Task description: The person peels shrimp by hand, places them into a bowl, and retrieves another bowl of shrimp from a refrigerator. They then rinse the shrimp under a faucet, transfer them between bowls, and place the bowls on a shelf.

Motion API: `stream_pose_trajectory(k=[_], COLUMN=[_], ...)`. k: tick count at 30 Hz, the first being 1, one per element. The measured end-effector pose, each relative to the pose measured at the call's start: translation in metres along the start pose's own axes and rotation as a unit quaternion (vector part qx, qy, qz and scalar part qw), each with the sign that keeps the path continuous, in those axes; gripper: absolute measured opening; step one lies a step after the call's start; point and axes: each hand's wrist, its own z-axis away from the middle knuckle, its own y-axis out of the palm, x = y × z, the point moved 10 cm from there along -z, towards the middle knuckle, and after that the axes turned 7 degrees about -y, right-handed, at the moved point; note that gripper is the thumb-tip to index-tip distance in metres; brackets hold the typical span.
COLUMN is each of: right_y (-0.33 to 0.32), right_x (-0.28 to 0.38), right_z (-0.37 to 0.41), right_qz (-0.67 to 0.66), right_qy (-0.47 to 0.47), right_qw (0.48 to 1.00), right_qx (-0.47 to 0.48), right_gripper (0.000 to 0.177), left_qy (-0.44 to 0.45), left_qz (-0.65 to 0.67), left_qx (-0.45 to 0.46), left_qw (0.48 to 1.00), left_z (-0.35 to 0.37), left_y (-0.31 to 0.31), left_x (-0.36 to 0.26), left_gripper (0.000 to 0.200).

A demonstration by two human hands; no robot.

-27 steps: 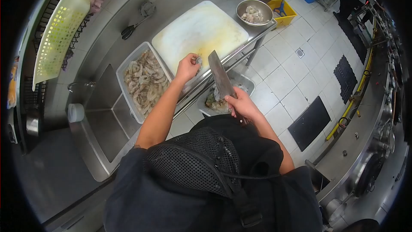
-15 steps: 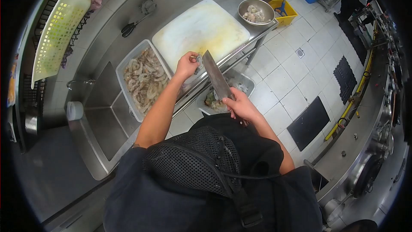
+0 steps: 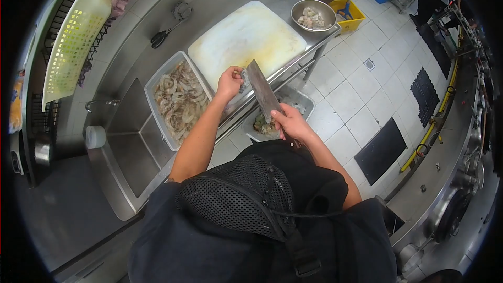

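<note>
My left hand (image 3: 230, 83) is closed on a grey shrimp (image 3: 244, 81) at the near edge of the white cutting board (image 3: 246, 31). In my right hand (image 3: 291, 123) is a cleaver (image 3: 262, 88), its broad blade slanting up and left so that its far end lies beside the shrimp. To the left of the board stands a plastic tub (image 3: 151, 94) heaped with raw shrimp (image 3: 181, 99). Below the board's edge, partly hidden by the cleaver and my right hand, a second tub (image 3: 309, 106) holds scraps. At the far right corner a metal bowl (image 3: 332, 21) contains peeled shrimp (image 3: 312, 18).
A sink (image 3: 131, 152) with a faucet (image 3: 102, 104) lies to the left. Black-handled scissors (image 3: 159, 39) and a metal scrubber (image 3: 182, 10) rest behind the board. Beyond the table stand a yellow bucket (image 3: 355, 20) and a dark floor mat (image 3: 381, 150).
The view has shifted slightly, moving the scene a little right and down. Both hands keep their holds, with the cleaver still beside the shrimp.
</note>
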Motion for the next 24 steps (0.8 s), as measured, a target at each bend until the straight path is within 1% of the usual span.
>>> stream_pose_trajectory(k=[3, 5, 8, 11, 15, 18, 24], right_y=[0.0, -0.002, -0.004, -0.004, 0.0, 0.003, 0.006], right_x=[-0.003, -0.004, -0.009, -0.011, -0.012, -0.013, -0.01], right_z=[-0.003, -0.005, -0.009, -0.01, -0.012, -0.017, -0.028], right_qz=[-0.007, -0.008, 0.003, 0.015, -0.002, 0.006, 0.041], right_qy=[-0.004, -0.005, -0.018, -0.014, -0.008, -0.01, -0.012], right_qw=[1.0, 1.0, 1.0, 1.0, 1.0, 1.0, 0.999], right_qx=[0.01, 0.006, 0.013, 0.014, 0.008, 0.01, 0.008], right_gripper=[0.035, 0.034, 0.034, 0.034, 0.033, 0.031, 0.026], left_qy=[0.002, 0.067, 0.086, 0.097, 0.086, 0.081, 0.125], left_qz=[-0.004, -0.02, -0.037, -0.048, -0.057, -0.036, -0.054], left_qx=[-0.01, -0.046, -0.071, -0.086, -0.084, -0.087, -0.113], left_qw=[1.0, 0.996, 0.993, 0.99, 0.991, 0.992, 0.984], left_z=[0.002, 0.008, 0.013, 0.015, 0.023, 0.027, 0.037], left_y=[0.001, -0.003, -0.005, -0.005, -0.005, -0.005, -0.007], left_x=[0.001, -0.009, -0.011, -0.012, -0.021, -0.022, -0.033], left_gripper=[0.037, 0.036, 0.037, 0.038, 0.036, 0.037, 0.037])
